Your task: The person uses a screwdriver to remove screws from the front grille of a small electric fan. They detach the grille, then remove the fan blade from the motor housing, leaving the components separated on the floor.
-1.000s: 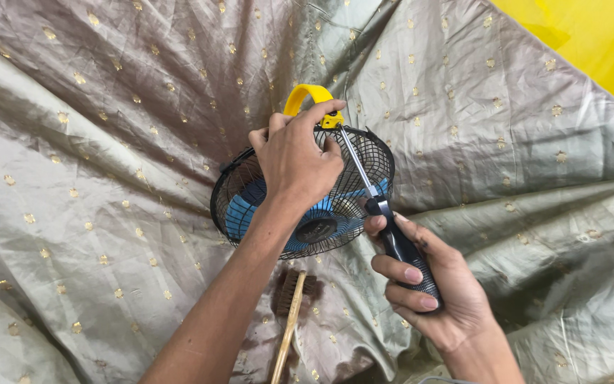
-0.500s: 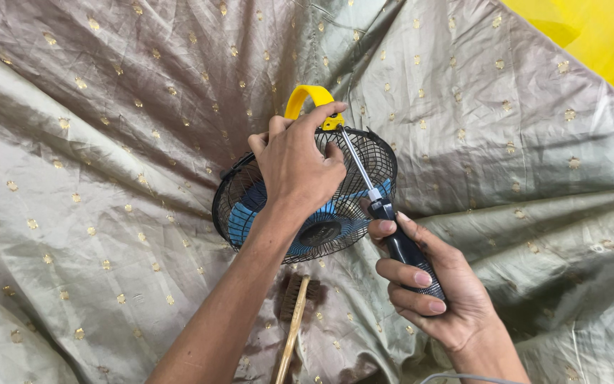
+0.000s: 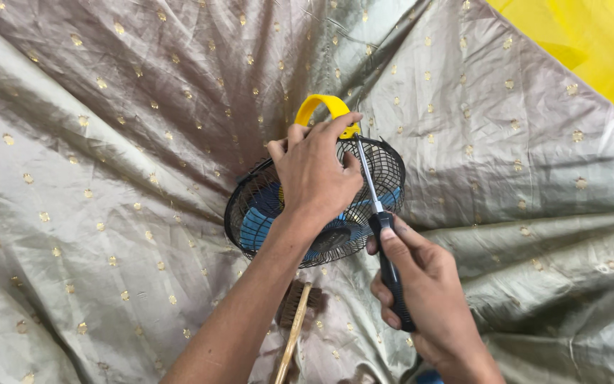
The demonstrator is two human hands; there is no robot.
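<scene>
Right hand [image 3: 421, 291] rolled over screwdriver [image 3: 381, 227], clamped | left hand [image 3: 315, 174] grips fan [image 3: 374, 181] top

Right hand [image 3: 421, 299] rolled over screwdriver [image 3: 385, 245]; shaft now steeper

Cloth [image 3: 108, 178]: pale grey-green sheen shading to brownish mauve toward the top, patterned throughout with small gold motifs. Fan grille [image 3: 385, 167]: black wire mesh. Fan blades [image 3: 254, 227]: light blue, with black centre hub. Fan handle [image 3: 318, 107]: bright yellow. Screwdriver [image 3: 385, 249]: silver shaft, black grip. Brush [image 3: 294, 313]: light wooden handle, dark brown bristles. Surface [image 3: 591, 43] beyond the cloth at upper right: plain yellow.
</scene>
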